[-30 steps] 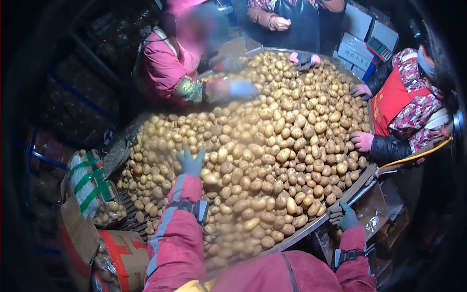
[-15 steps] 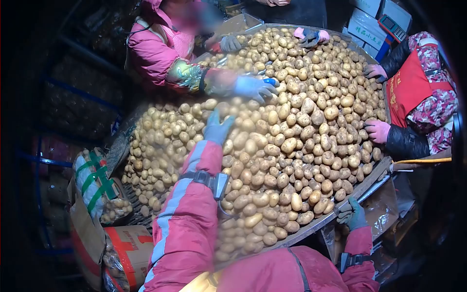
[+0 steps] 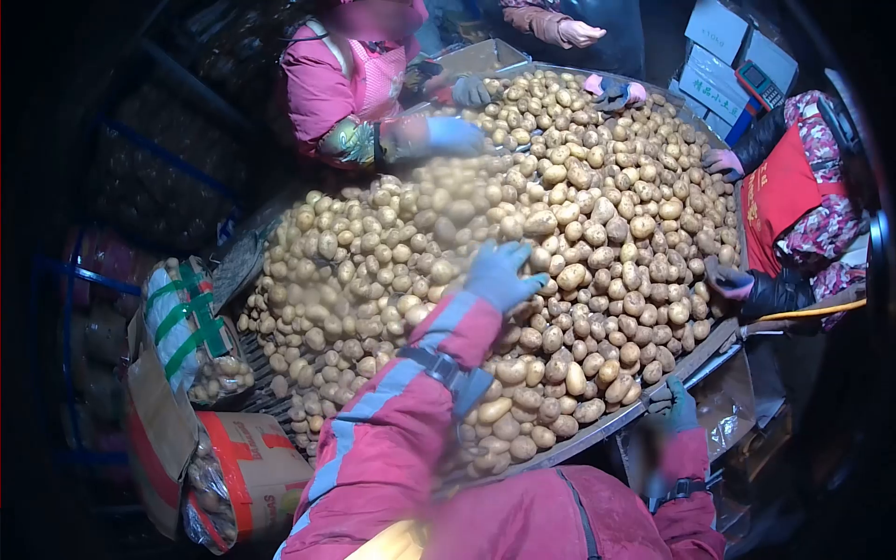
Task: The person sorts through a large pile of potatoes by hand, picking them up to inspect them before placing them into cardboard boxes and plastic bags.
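Many potatoes (image 3: 597, 271) lie heaped on a large table with a raised rim (image 3: 597, 431). Over the middle of the heap, my left hand (image 3: 504, 275), in a blue-grey glove, touches the potatoes with its fingers spread and nothing gripped. My right hand (image 3: 679, 407), in a greenish glove, is at the table's near right edge, its fingers bent over the rim.
Across the heap, a person in pink (image 3: 322, 93) moves a blurred gloved hand (image 3: 453, 136). At the right, a person's gloved hands (image 3: 723, 163) touch the rim. Potato bags (image 3: 252, 476) stand at the lower left, white boxes (image 3: 714, 79) at the back right.
My left hand has moved right and nearer to me over the potatoes. My right hand stays at the rim. The pink-clad person's blurred hand has shifted left; the whole view has tilted slightly.
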